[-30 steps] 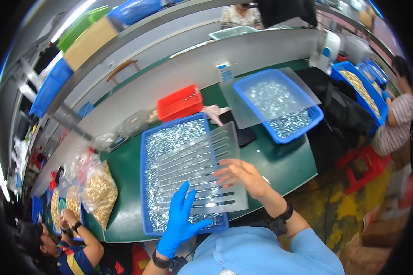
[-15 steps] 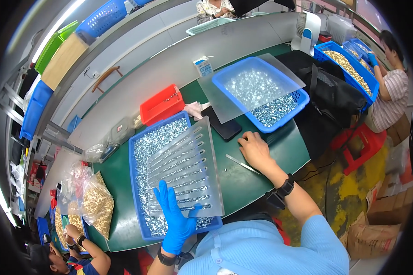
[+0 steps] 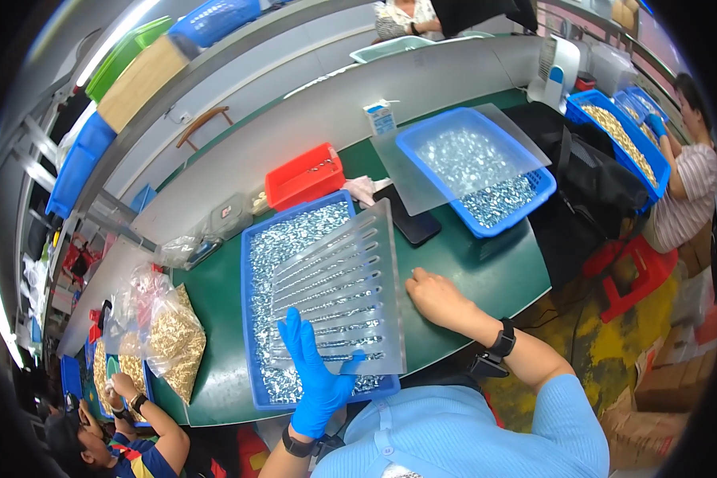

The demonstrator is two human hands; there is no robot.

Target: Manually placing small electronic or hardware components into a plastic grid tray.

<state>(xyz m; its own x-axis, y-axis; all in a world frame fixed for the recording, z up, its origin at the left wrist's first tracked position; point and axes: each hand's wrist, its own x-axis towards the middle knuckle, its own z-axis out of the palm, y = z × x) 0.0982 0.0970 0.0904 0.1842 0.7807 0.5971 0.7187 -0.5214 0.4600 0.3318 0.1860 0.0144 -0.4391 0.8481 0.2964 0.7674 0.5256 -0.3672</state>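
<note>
The gloved left hand [image 3: 319,386] holds a slotted plate [image 3: 388,311] over a blue tray [image 3: 249,319] of silvery pieces [image 3: 295,239] — the right hand [image 3: 438,299] curls, its grip hidden.

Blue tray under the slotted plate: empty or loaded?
Loaded: the tray holds small shiny pieces, spread beyond the slotted plate; depth unclear.

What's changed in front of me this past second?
Your right hand has moved right, away from the clear slotted plate, to the green table, fingers curled; tweezers seen there earlier no longer show. Your gloved left hand now holds the plate's near edge; the plate sits further left over the blue tray. Red bin and phone stayed put.
</note>
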